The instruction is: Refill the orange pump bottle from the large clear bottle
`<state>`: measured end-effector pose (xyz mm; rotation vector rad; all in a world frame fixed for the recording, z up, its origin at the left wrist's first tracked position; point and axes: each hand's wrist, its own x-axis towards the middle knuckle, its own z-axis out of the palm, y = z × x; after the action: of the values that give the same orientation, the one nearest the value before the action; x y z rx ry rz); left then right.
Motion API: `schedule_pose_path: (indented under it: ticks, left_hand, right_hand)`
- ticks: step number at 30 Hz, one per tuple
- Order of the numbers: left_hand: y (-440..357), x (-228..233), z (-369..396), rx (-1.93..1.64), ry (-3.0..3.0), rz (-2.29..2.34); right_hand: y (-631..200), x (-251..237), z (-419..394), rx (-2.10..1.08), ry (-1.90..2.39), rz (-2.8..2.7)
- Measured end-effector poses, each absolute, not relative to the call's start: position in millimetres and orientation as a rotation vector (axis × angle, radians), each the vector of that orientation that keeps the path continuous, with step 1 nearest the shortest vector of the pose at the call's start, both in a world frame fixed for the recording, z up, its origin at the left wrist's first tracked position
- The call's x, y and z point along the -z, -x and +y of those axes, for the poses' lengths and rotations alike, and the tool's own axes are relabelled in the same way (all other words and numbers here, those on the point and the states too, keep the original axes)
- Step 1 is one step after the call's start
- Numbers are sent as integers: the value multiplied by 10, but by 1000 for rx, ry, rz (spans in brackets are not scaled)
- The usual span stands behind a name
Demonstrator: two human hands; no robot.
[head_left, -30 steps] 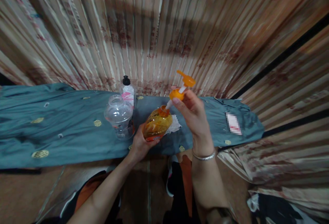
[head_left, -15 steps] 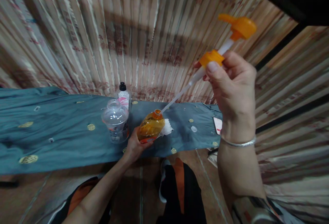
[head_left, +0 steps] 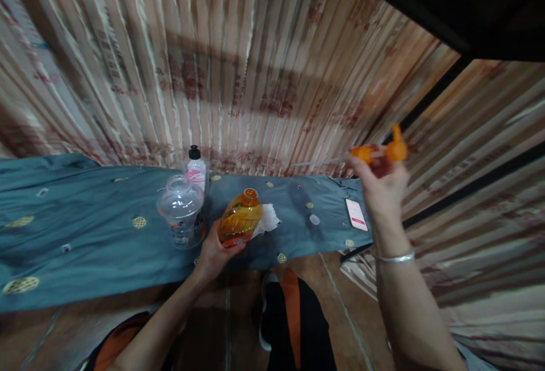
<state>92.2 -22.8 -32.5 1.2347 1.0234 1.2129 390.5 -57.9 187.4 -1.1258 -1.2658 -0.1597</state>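
My left hand (head_left: 216, 253) is closed around the lower part of an amber bottle (head_left: 240, 219), which leans to the right with its mouth uncovered. Raised at the right, my right hand (head_left: 381, 181) grips an orange pump dispenser (head_left: 363, 154) by its collar. The pump's thin pale tube points left, clear of the bottle, and is blurred by motion. Left of the amber bottle stands a clear plastic jar (head_left: 181, 206) without a lid. Behind that jar is a clear bottle with a black cap (head_left: 195, 164) and a pink label.
A teal patterned cloth (head_left: 102, 218) covers the narrow table. White tissue (head_left: 267, 219) lies beside the amber bottle, with a small clear disc (head_left: 314, 219) to its right. A phone (head_left: 356, 214) rests near the right end. Pleated curtain (head_left: 213, 64) hangs behind; a black frame (head_left: 434, 93) slants at right.
The pump's tube has come away from the bottle's mouth. My right hand has moved down with the pump, which has swung nearly level. My left hand still holds the bottle.
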Motion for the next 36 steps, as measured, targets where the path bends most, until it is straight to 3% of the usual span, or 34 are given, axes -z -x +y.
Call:
schedule_pose_path:
  ticks: [4, 14, 19, 25, 30, 31, 36]
  left_hand:
    - [-924, 286, -240, -1197, -1207, 1059]
    - [-913, 261, -277, -1164, -1186, 1035]
    - [-904, 255, -295, -1147, -1177, 1020]
    - [-896, 280, -290, -1170, -1185, 1028]
    - [-923, 246, -304, -1169, -1161, 983]
    - [-923, 231, -313, -1169, -1159, 976]
    - [-875, 166, -364, -1162, -1186, 952]
  right_hand:
    - [-4076, -1192, -278, 383, 1830, -1837]
    - [-4291, -229, 236, 310, 2072, -2625]
    - [-4430, -84, 310, 317, 2120, -2673]
    - [-4505, -271, 219, 293, 2098, -2562]
    - [-4006, -395, -119, 226, 1953, -2427]
    - [-3831, -370, -212, 179, 1906, -2381]
    - [-3027, -111, -534, -687, 1391, -1767]
